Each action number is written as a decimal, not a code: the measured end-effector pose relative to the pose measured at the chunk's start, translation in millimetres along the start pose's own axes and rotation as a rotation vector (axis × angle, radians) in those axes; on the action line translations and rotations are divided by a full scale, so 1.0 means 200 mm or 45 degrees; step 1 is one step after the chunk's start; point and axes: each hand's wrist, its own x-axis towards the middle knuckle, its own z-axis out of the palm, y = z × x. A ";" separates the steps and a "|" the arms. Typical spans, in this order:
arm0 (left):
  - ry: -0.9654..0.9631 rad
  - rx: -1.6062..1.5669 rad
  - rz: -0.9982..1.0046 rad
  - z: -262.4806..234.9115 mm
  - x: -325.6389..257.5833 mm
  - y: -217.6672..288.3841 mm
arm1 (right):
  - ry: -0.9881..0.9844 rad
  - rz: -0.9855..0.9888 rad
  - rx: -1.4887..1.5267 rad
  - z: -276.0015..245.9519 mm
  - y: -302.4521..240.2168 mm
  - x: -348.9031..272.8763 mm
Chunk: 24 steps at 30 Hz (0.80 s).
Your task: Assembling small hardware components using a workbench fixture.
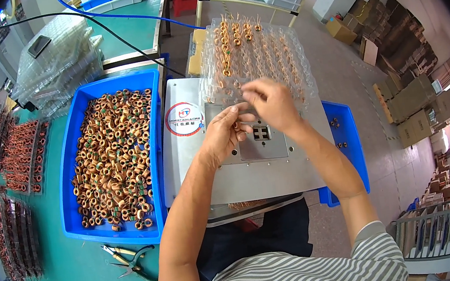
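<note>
My left hand is above a grey metal machine top, its fingers curled together; what they hold is too small and hidden to make out. Just to its right, my right hand has its fingertips pinched near the front edge of a clear plastic tray. Whatever is in that pinch cannot be made out. Several copper-wire ring coils with upright leads sit at the tray's far left, in its pockets. Below my right hand, a dark four-part square opening is set into the machine's plate.
A blue bin full of ring coils stands to the left. Pliers and cutters lie on the green bench. Trays of red-leaded coils are stacked far left. Another blue bin is right of the machine. A black cable crosses above.
</note>
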 end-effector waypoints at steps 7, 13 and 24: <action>0.079 -0.135 0.041 -0.02 -0.01 0.04 | -0.210 0.347 -0.361 0.08 0.01 0.42; 0.020 -0.192 0.044 0.01 -0.01 0.06 | -0.290 0.501 -0.330 0.14 0.09 0.50; 0.028 0.035 0.060 0.02 -0.01 0.02 | -0.237 0.528 -0.006 0.17 0.17 0.50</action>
